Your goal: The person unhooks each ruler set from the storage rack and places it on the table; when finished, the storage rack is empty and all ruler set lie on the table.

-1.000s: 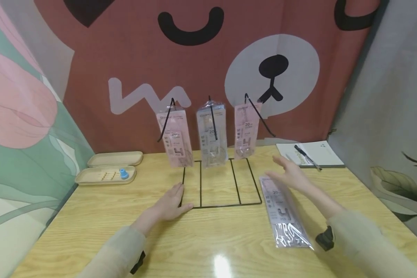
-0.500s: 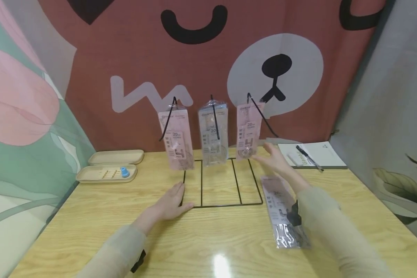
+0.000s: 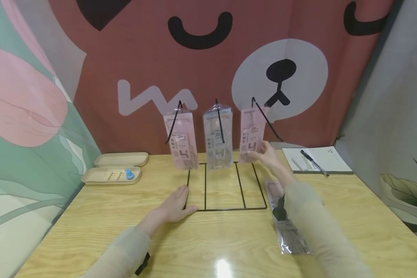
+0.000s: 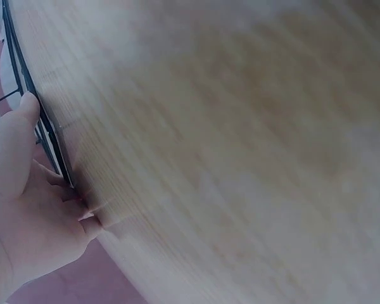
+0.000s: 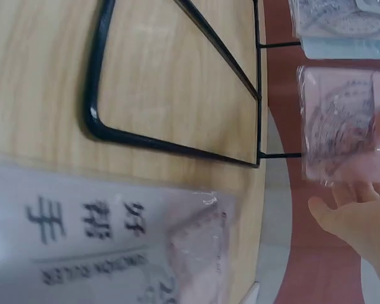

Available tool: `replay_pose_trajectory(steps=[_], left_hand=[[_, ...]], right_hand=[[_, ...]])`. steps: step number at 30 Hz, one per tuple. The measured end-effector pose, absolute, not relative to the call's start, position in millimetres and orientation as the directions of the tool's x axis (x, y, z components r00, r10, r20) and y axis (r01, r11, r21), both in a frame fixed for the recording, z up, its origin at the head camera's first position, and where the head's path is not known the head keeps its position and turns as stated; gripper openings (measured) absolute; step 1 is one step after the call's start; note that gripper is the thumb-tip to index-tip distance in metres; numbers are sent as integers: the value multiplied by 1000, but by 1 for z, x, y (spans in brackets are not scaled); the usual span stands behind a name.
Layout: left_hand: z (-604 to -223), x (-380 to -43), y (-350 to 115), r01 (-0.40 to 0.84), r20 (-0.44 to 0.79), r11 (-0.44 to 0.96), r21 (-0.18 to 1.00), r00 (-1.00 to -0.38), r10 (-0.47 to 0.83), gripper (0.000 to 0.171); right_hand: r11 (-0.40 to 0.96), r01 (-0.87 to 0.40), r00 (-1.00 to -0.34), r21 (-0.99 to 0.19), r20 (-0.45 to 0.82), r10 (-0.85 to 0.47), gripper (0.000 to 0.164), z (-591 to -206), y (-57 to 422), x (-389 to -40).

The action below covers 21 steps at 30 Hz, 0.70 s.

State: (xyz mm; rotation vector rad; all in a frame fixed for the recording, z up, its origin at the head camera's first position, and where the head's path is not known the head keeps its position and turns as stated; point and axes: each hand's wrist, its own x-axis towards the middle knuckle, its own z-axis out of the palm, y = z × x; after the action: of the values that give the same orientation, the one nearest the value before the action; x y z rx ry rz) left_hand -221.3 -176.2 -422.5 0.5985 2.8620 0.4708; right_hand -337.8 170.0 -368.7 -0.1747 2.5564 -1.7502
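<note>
A black wire display rack stands on the wooden table, with three upright hooks. From its right hook hangs a pink ruler set packet. My right hand holds that packet by its lower right part, thumb in front and fingers partly hidden behind. In the right wrist view, protractor markings show through the packet. My left hand rests at the rack's front left corner, fingers extended along the side bar. Another ruler set packet lies on the table, partly under my right forearm.
A bluish packet hangs on the middle hook and a pink packet on the left one. An open beige case with a blue piece lies back left. Back right lie a notebook and a pen.
My right hand has moved left from above the lying packet to the packet on the right hook, and now holds its lower part. My left hand stays at the rack's corner.
</note>
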Motion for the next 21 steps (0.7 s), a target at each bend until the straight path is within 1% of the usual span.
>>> replay_pose_trajectory(steps=[4,7,11,14,21], left_hand=[[-421,-220,-174,357,-104,866,351,-904,415,82],[-421,-219,-174,352,-107,870,345,-906,409,81],[-422,-220,-174,350,-116,877,330,-907,406,81],[-420,-219,-173,358,-106,872,333,-905,412,81],[-419,-218,-173,366,-97,868,337,-903,419,80]], right_hand=[[325,-94,-991,-941,57,-121,62,-375,171,-335],[338,-122,-985,-933,72,-156,53,-376,174,-330],[398,-136,-983,-907,73,-169,51,-372,183,-317],[431,-139,-981,-891,65,-182,50,-366,191,-301],[475,-167,-968,-864,52,-246,47,-360,209,-245]])
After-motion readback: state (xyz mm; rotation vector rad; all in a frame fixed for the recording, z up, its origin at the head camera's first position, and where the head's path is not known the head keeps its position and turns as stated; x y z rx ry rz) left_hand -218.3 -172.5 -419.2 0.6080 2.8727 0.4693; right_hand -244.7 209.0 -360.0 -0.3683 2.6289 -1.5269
